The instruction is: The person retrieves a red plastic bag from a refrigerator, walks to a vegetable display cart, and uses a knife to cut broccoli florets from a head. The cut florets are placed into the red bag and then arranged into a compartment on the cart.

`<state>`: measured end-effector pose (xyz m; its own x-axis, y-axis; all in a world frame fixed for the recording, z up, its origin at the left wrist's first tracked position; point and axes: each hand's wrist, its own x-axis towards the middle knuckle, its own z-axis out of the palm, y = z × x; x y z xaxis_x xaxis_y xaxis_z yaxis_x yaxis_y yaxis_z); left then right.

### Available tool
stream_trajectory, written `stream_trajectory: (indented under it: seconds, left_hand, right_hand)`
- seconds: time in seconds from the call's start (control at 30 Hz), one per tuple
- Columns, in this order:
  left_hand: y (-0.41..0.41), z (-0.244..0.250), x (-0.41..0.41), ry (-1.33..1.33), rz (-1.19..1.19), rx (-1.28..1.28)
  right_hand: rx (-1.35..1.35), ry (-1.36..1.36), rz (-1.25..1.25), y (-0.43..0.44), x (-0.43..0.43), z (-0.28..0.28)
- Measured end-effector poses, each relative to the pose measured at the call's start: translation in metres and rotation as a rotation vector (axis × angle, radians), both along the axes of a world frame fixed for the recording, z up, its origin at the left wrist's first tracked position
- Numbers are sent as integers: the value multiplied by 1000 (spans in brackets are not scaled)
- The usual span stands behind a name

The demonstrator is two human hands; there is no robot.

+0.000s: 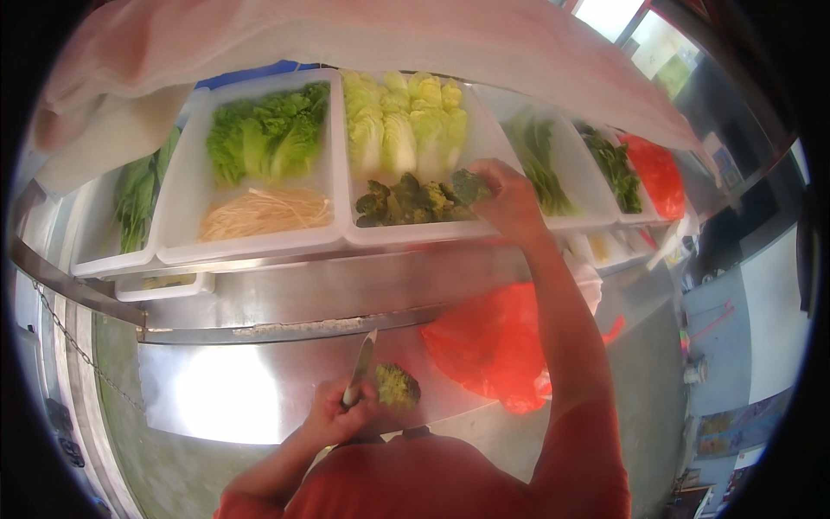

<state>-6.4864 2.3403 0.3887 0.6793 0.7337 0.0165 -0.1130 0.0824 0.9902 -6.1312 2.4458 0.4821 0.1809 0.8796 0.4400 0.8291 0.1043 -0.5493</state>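
Observation:
My left hand (340,410) grips a small knife (363,363), its blade pointing up and away from me. Close beside those fingers is a head of broccoli (397,387) over the metal ledge; whether the hand touches it I cannot tell. Stretched forward, my right hand (509,198) pinches a broccoli floret (470,186) above the front right corner of a white plastic tray (415,231). Along the front of that tray lies a row of broccoli florets (408,201). Behind them stand several halved napa cabbages (408,123).
Left of it, another white tray (249,252) holds leaf lettuce (269,133) and enoki mushrooms (266,215). Further trays hold leafy greens (541,162). A red plastic bag (486,344) lies on the metal ledge (318,363) under my right arm. A pale cloth (389,32) hangs over the trays' back.

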Motion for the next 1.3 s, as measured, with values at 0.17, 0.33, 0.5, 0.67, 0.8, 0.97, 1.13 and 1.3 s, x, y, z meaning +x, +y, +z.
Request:
stream_trajectory:
  seconds: [0.17, 0.33, 0.5, 0.67, 0.8, 0.97, 1.13, 1.3]
  left_hand:
    - [2, 4, 3, -46, -18, -79]
    - [3, 3, 0, -33, -66, 63]
    - [-1, 4, 7, -151, 4, 1]
    - [-7, 36, 36, -151, -134, -50]
    - [-17, 53, 64, -165, -336, 116]
    - [-61, 66, 116, -207, -472, 233]
    - [-125, 71, 163, -176, -484, 290]
    - [-169, 51, 174, 4, -583, 445]
  right_hand:
    - [-53, -90, -30, -10, -9, 10]
    - [-24, -66, -83, -35, -6, 12]
    - [-132, 206, 71, -90, -39, 18]
    - [-329, 711, 223, -194, -99, 6]
    - [-431, 993, 239, -247, -109, -10]
    - [-171, 1226, 174, -323, -99, -17]
    - [114, 1465, 55, -395, -85, -21]
    - [407, 1746, -54, -442, -80, -31]
